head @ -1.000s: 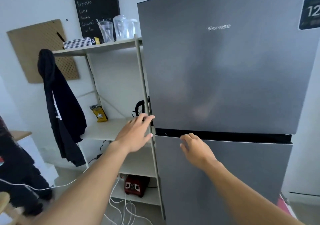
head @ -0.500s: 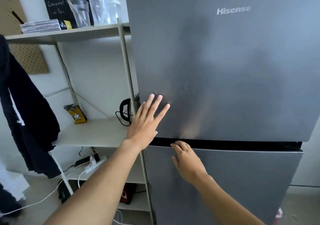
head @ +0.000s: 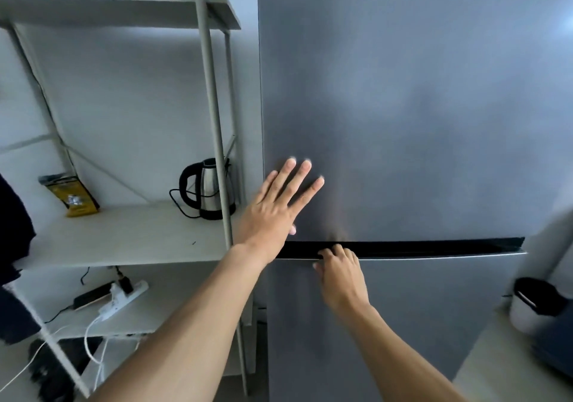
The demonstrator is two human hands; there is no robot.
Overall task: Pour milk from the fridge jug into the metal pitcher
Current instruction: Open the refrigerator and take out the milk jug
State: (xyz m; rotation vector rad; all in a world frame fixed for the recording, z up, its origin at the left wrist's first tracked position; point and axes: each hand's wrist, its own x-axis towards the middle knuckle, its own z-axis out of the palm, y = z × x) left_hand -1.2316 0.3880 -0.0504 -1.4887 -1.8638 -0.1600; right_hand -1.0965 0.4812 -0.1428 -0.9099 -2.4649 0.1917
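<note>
Fridge (head: 403, 122) closed, contents hidden; left hand (head: 273, 212) flat, fingers (head: 305, 170) spread, on its upper door's lower corner; right hand (head: 341, 274) hooks the lower door's top edge, fingertips lost in the gap.

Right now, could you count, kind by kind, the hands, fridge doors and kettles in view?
Fridge doors: 2, upper door and lower door
Hands: 2, left hand flat on the upper door, right hand hooking the lower door's top edge
Electric kettle: 1
Total: 5
</note>
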